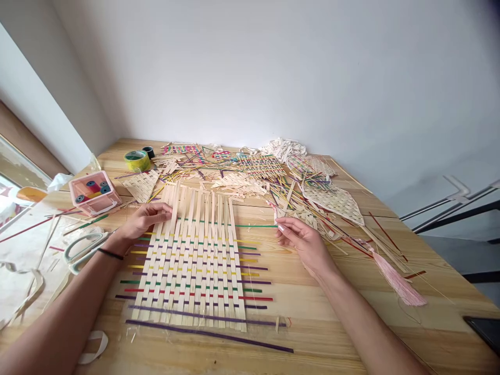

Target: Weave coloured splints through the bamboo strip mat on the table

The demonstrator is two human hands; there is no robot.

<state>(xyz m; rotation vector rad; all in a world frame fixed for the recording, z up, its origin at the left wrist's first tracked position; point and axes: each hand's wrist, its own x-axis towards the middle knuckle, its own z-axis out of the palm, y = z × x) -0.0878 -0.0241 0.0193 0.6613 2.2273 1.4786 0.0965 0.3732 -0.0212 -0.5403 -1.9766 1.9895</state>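
Observation:
A woven mat (195,271) of pale flat strips crossed by purple, red, green and yellow strips lies on the table in front of me. Near its upper left edge, my left hand (150,217) has its fingers pinched together; what lies between them is hidden. A thin green strip (255,226) runs crosswise through the loose upper ends of the pale strips and out to the right. My right hand (300,237) pinches its right end between thumb and fingers. Clear tape holds the mat's lower edge, and a purple strip (211,336) lies below.
Left are scissors (84,252), a pink box (94,192) with thread spools, and yellow tape (137,161). Behind the mat spread loose strips (242,185) and small woven pieces. To the right lie a woven fan (334,203) and a pink tassel (396,276). A wall rises behind.

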